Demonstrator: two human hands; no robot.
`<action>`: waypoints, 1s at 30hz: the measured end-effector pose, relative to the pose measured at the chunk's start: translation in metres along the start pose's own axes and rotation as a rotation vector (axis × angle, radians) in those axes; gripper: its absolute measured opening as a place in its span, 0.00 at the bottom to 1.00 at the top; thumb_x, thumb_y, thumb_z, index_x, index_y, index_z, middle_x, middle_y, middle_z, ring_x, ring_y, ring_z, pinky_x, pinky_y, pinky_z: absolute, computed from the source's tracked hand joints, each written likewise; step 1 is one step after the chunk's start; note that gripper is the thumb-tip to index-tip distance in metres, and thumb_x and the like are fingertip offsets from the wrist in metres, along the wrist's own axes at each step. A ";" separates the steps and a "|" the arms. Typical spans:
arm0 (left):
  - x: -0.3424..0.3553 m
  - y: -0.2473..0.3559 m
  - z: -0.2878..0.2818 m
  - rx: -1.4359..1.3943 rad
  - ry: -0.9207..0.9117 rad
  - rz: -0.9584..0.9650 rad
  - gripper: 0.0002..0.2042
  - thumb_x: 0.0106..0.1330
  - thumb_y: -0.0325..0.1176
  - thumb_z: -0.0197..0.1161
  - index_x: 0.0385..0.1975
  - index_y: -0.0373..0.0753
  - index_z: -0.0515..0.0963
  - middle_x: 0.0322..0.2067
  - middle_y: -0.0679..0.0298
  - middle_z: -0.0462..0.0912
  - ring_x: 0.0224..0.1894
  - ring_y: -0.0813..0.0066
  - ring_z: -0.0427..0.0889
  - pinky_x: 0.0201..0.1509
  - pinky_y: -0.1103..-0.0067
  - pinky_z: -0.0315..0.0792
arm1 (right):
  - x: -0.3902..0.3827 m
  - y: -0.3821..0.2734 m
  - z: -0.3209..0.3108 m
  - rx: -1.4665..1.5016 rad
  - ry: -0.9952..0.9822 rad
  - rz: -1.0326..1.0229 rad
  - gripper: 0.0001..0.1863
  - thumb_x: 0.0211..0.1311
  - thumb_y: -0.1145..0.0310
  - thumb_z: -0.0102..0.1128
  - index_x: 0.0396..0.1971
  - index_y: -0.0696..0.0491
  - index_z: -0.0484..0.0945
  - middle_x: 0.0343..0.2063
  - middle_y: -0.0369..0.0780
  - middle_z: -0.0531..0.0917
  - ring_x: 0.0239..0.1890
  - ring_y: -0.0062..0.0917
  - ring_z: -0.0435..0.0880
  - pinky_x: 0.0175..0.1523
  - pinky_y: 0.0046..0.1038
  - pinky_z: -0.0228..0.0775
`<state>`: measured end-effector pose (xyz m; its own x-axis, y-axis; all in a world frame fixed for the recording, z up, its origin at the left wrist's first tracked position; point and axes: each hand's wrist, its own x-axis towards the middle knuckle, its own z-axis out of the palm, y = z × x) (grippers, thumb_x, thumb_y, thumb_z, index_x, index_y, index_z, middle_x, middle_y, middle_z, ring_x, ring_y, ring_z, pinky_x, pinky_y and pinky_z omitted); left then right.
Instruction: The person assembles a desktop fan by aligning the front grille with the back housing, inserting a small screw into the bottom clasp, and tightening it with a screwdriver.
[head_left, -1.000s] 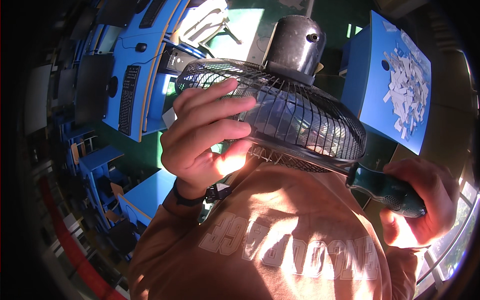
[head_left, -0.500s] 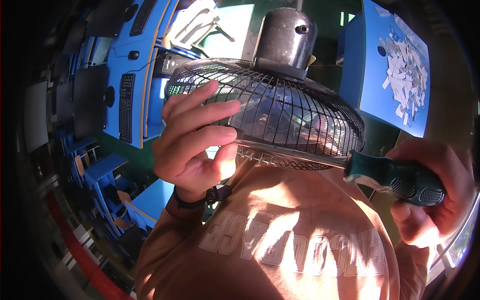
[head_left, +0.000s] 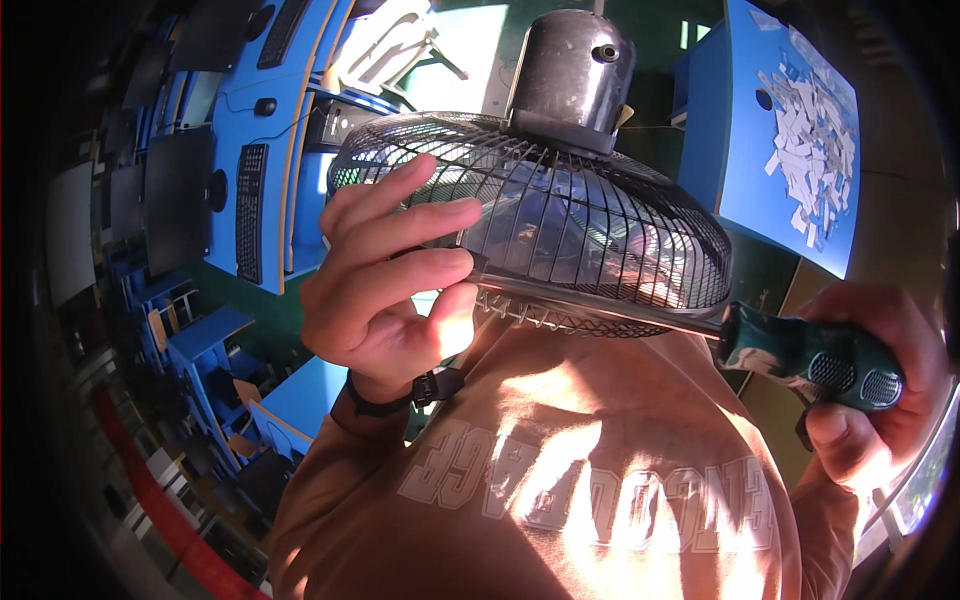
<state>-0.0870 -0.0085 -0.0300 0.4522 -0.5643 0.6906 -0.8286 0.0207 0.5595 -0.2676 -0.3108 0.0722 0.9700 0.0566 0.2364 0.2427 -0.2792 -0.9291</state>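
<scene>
Blue in colour, the left table (head_left: 280, 150) carries a mouse (head_left: 265, 106) and a keyboard (head_left: 251, 215), both near its right edge. Beyond that edge the left hand (head_left: 365, 290) appears to pinch a dark clip (head_left: 478, 264) between thumb and forefinger, its other fingers spread beside a black fan (head_left: 570, 215). The fan is right of this table, its motor housing (head_left: 570, 85) uppermost, in front of the person's brown top (head_left: 590, 390); I cannot see what supports it. Cage and housing are together and no detached part shows, so the work at the rim looks unfinished; whether anything is being loosened or tightened, I cannot tell. A screwdriver (head_left: 770, 345) runs along the rim, its tip near the clip, and the right hand (head_left: 922, 365) wraps its green handle. Behind, pale strips (head_left: 815, 160) are strewn toward the right edge of another blue table (head_left: 740, 120).
</scene>
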 end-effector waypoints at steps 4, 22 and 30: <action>-0.001 0.001 -0.001 0.002 -0.014 0.002 0.09 0.64 0.32 0.78 0.40 0.39 0.86 0.44 0.53 0.94 0.59 0.47 0.89 0.60 0.65 0.73 | -0.004 -0.001 0.003 -0.006 0.059 0.013 0.24 0.56 0.68 0.81 0.50 0.66 0.85 0.33 0.44 0.92 0.33 0.20 0.91 0.40 0.20 0.82; -0.001 0.002 -0.001 -0.010 -0.029 -0.001 0.11 0.60 0.27 0.79 0.40 0.39 0.86 0.46 0.54 0.94 0.60 0.48 0.89 0.61 0.66 0.73 | -0.024 -0.022 -0.002 -0.285 0.063 0.198 0.32 0.58 0.49 0.76 0.49 0.63 0.84 0.36 0.44 0.89 0.35 0.24 0.89 0.41 0.23 0.79; -0.002 0.003 -0.001 -0.007 -0.023 -0.003 0.11 0.59 0.24 0.78 0.40 0.40 0.87 0.45 0.55 0.94 0.60 0.48 0.89 0.62 0.65 0.72 | -0.027 -0.021 -0.002 -0.375 0.048 0.269 0.36 0.59 0.40 0.75 0.48 0.62 0.84 0.37 0.44 0.88 0.36 0.26 0.89 0.41 0.24 0.77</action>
<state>-0.0897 -0.0066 -0.0289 0.4467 -0.5829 0.6787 -0.8250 0.0251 0.5646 -0.2990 -0.3082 0.0863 0.9940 -0.1072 0.0225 -0.0473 -0.6054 -0.7945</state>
